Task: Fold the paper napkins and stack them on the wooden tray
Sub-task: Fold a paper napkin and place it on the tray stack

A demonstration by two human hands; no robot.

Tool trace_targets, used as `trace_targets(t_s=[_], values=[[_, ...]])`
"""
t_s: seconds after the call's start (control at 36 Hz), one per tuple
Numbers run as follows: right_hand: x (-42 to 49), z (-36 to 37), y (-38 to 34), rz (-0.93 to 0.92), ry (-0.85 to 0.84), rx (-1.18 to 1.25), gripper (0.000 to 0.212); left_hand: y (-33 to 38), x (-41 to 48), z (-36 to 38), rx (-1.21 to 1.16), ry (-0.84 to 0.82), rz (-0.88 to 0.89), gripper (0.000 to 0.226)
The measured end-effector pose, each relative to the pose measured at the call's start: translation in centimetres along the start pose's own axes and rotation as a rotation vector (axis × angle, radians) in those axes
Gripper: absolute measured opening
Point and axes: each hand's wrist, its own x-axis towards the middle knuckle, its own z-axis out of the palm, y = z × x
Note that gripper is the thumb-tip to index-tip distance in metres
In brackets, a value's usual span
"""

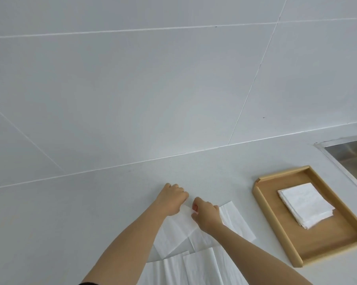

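On the bench: both hands pinch the napkin's (185, 229) far edge.
Left hand (173, 199): closed on paper.
Right hand (206, 214): likewise.
Handling: thin, limp, tears easily; grip corners.

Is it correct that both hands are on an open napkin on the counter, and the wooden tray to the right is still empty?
Not quite. The tray is not empty: the head view shows a stack of folded napkins lying in it. The rest holds: the left hand and right hand are on an open napkin on the counter, with the tray to the right.

two hands (173, 197), one wooden tray (263, 204), one folded napkin stack (306, 204).
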Motion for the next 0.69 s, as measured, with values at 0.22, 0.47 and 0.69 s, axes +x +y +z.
trace_targets(t_s=[0.22, 0.47, 0.69], values=[[0.1, -1.6, -1.4, -0.010, 0.041, 0.186, 0.021, -2.3, -1.2, -1.4, -0.122, 0.061, -0.095, 0.027], [-0.2, -2.7, -4.2, -0.167, 0.072, 0.114, 0.018, -4.2, -4.3, -2.6, -0.064, 0.103, -0.130, 0.021], [-1.9, -1.0, -5.2, -0.256, -0.101, 0.041, 0.014, -4.3, -7.8, -0.7, -0.008, -0.022, -0.134, 0.026]])
